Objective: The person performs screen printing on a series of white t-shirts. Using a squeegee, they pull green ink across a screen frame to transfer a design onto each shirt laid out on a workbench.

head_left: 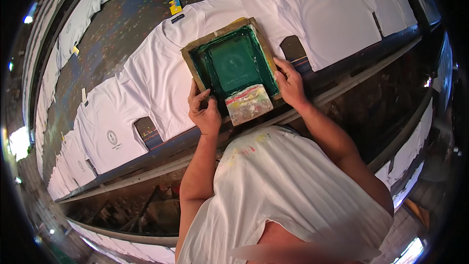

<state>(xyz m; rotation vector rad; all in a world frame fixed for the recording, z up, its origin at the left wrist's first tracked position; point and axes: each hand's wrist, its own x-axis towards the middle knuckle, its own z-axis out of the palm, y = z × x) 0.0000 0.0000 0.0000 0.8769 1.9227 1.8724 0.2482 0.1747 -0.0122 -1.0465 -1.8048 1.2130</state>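
Observation:
A wooden screen printing frame (215, 35) with green mesh (232, 63) is over the lower front of a white T-shirt (163, 85). My left hand (205, 112) grips its left side near the front corner, fingers curled at the edge. On the opposite side, my right hand (291, 83) has hold of the wooden rim, thumb and fingers around it. A paint-smeared squeegee (249, 107) leans inside against the near end of the frame, between my hands. I cannot tell whether the frame touches the shirt.
White T-shirts line the long, paint-speckled table (129, 17). A shirt to the left bears a dark round print (112, 138); one to the right is plain (337, 24). Yellow-and-blue tags (175, 6) lie by some collars. A ledge (351, 73) runs along the table's near side.

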